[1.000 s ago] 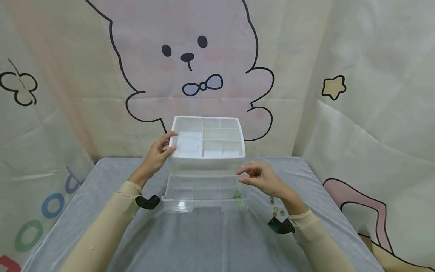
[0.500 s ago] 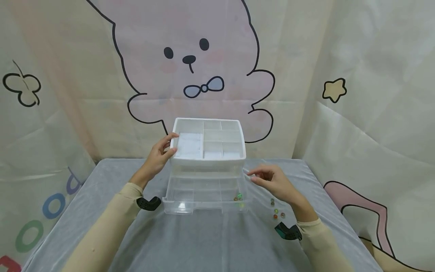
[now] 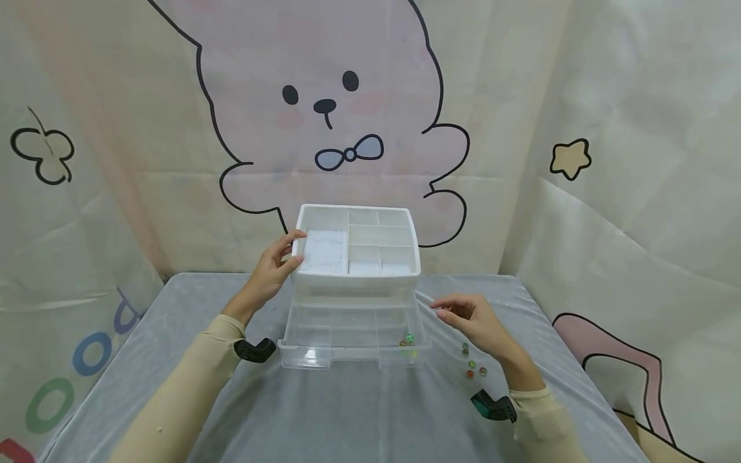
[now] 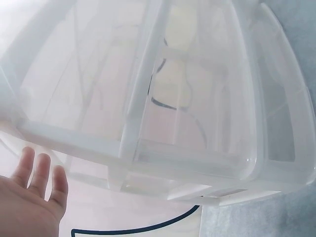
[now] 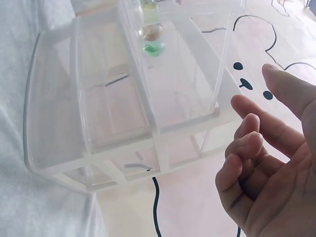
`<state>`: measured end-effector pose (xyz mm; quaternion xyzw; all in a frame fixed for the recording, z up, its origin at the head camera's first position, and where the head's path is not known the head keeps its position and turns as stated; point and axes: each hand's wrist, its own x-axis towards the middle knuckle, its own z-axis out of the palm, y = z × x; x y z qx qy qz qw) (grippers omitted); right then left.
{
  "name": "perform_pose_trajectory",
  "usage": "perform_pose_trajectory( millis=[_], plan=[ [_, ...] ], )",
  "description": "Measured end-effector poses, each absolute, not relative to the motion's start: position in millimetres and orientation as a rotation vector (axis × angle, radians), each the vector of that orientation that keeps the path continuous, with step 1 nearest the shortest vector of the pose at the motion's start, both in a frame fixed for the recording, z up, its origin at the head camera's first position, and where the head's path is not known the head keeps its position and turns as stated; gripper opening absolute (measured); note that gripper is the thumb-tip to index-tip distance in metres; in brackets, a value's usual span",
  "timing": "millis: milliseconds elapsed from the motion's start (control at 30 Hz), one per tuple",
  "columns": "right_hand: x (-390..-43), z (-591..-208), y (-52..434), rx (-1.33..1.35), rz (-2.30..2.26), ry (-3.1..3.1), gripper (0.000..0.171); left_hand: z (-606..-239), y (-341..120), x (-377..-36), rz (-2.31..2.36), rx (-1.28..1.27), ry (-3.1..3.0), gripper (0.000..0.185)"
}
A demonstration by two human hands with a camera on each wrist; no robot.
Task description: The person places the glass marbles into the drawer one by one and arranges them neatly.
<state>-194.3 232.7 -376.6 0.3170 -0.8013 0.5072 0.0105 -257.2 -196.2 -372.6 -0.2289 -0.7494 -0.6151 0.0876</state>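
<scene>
Organizer (image 3: pixel 356 257) steadied, drawer (image 3: pixel 353 334) out
Left hand (image 3: pixel 272 273) clamps its upper-left rim; right hand (image 3: pixel 471 318) relaxed, empty, beside marbles (image 3: pixel 473 368). Marbles: hard, slick, prone to roll; pinch singly.

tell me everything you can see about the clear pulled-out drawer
The drawer looks like clear, see-through plastic. It is pulled out toward the person from under the white organizer top and sits level above the grey table cover. Thin clear walls split it into several compartments, and its front edge has a lip. A few small marbles, one green, lie in its front right compartment. Neither hand touches it: the left hand grips the organizer's top left edge, and the right hand hovers just right of it.
</scene>
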Motion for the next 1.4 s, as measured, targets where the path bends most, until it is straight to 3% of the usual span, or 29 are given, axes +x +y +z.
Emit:
perform_pose_trajectory(
  millis=[700, 1400],
  plan=[
    [-199, -396, 260, 0.799, 1.605, -2.524, 0.023, -371, -197, -256, -1.81, -0.671, -2.24, 0.048],
    [-220, -441, 310, 0.699, 1.634, -2.642, 0.028, -371, -196, -256, -1.8, -0.679, -2.259, 0.048]
  ],
)
